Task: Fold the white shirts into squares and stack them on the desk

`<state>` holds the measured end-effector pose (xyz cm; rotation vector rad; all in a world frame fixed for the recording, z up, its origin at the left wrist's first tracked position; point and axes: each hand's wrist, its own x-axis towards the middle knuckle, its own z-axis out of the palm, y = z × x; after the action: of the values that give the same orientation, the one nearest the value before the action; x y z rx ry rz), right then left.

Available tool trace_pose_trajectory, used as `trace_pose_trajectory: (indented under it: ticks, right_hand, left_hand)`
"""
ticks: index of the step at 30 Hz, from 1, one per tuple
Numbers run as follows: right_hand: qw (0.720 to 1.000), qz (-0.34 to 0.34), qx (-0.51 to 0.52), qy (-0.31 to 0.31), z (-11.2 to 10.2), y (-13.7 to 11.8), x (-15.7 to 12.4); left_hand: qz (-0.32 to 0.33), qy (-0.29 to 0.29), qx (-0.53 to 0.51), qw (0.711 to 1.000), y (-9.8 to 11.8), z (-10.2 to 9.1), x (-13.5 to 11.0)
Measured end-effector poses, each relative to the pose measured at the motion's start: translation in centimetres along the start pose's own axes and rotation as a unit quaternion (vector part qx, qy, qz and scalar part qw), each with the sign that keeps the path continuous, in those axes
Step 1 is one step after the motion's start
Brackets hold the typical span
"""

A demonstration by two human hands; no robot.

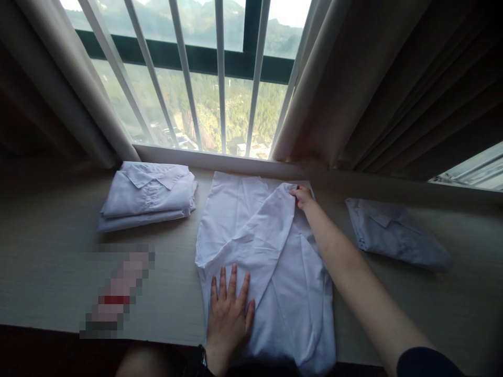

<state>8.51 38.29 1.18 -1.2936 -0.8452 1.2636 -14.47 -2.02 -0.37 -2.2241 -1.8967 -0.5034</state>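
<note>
A white shirt [239, 214] lies spread on the pale wooden sill surface [51, 251] in front of me, one sleeve folded diagonally across it. My left hand [230, 311] rests flat on the shirt's near part, fingers spread. My right hand [302, 197] reaches to the far side and pinches the end of the folded sleeve near the window ledge.
A stack of folded white shirts [147, 196] sits at the left. Another folded shirt [396, 233] lies at the right. A blurred-out object [118, 288] lies near the front left. Barred window [220, 78] and curtains [353, 78] stand behind.
</note>
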Motion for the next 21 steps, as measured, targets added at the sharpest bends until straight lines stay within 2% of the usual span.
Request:
trace_pose_trajectory:
  ticks: [3, 7, 10, 13, 16, 18, 21]
  right_hand:
    - [0.999, -0.014, -0.036, 0.011, 0.3, -0.1, 0.2]
    - [0.991, -0.059, -0.092, 0.079, -0.5, -0.7, 0.2]
    - [0.982, -0.097, -0.130, 0.095, -1.7, -1.3, -1.7]
    - [0.977, -0.128, -0.159, 0.063, -3.5, -0.8, -6.8]
    - [0.967, -0.160, -0.199, 0.011, -5.7, 1.8, -14.7]
    - [0.929, -0.202, -0.303, -0.070, -6.8, 4.2, -20.1]
    - [0.879, -0.225, -0.403, -0.121, -7.4, 7.3, -25.8]
  left_hand:
    - [0.003, 0.007, -0.002, 1.000, 0.0, 0.1, 0.1]
    - [-0.001, 0.012, -0.014, 1.000, 0.0, 0.2, 0.1]
    - [-0.005, 0.006, -0.022, 1.000, 0.1, 0.2, 0.1]
    - [-0.010, 0.005, -0.027, 1.000, 0.1, 0.2, -0.1]
    - [-0.013, 0.006, -0.031, 0.999, 0.1, 0.3, -0.2]
    - [-0.010, 0.004, -0.027, 1.000, 0.1, 0.4, -0.2]
    - [-0.004, 0.002, -0.014, 1.000, 0.2, 0.5, -0.5]
